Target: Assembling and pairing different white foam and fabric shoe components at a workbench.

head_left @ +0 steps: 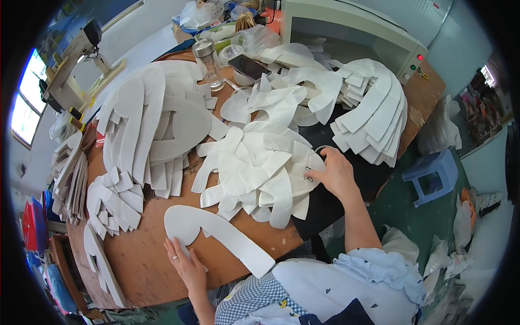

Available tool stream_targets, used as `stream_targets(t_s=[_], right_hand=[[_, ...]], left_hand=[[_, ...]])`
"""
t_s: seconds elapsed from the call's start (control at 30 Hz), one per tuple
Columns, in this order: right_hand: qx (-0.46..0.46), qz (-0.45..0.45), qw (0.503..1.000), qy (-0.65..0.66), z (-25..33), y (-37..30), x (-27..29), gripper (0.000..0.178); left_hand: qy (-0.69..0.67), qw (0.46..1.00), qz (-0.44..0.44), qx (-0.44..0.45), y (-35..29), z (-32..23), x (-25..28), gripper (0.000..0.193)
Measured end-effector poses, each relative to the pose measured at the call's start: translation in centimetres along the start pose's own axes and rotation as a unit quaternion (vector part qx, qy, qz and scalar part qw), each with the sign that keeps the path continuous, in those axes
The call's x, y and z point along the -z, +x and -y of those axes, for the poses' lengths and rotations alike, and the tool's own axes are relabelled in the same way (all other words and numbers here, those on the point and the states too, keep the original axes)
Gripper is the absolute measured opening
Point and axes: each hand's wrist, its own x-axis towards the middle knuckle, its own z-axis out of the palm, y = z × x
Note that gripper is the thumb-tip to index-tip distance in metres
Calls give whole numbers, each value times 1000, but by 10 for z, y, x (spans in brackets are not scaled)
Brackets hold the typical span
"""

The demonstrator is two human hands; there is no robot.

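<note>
A hook-shaped white piece is laid on the near side of the middle heap, its left end broad and rounded, its other end drawn out into a flat strip with a squared tip. The rounded end is touched by the left hand, which is laid open with fingers extended (a ring is worn on one of them). The right hand is held at the heap's right edge, thumb and fingers bent beside a thin, dark looped thing; whether it is gripped cannot be told.

The heap itself is made up of smooth, matte white cutouts, curved and overlapping like petals. To its left, long bent strips are layered in a tall stack; to its upper right, more are spread as a fan. Beyond it, a clear glass jar with a metal-looking lid and a flat dark phone are set down. Beneath its right side, a matte black sheet is spread over the scuffed brown table.
</note>
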Motion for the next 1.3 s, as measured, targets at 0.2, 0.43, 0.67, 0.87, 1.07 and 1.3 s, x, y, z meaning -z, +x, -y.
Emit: stream_targets(t_s=[0.2, 0.43, 0.67, 0.87, 1.07, 1.3], right_hand=[[-2, 31, 985, 172, -12, 17, 5, 34], [14, -199, 892, 406, 5, 36, 37, 19], [101, -179, 852, 482, 87, 25, 41, 17], [147, 57, 778, 609, 162, 3, 30, 17], [86, 264, 668, 690, 190, 2, 0, 25], [255, 378, 753, 474, 225, -53, -24, 36]], left_hand=[[-8, 999, 33, 19, 3, -1, 3, 61], [-16, 1000, 6, 7, 13, -10, 17, 62], [-183, 945, -86, -258, 56, -118, 74, 58], [-169, 891, -161, -389, 66, -158, 64, 56], [-158, 925, -206, -279, 50, -122, 54, 29], [-414, 896, -133, -92, 46, -96, 59, 12]])
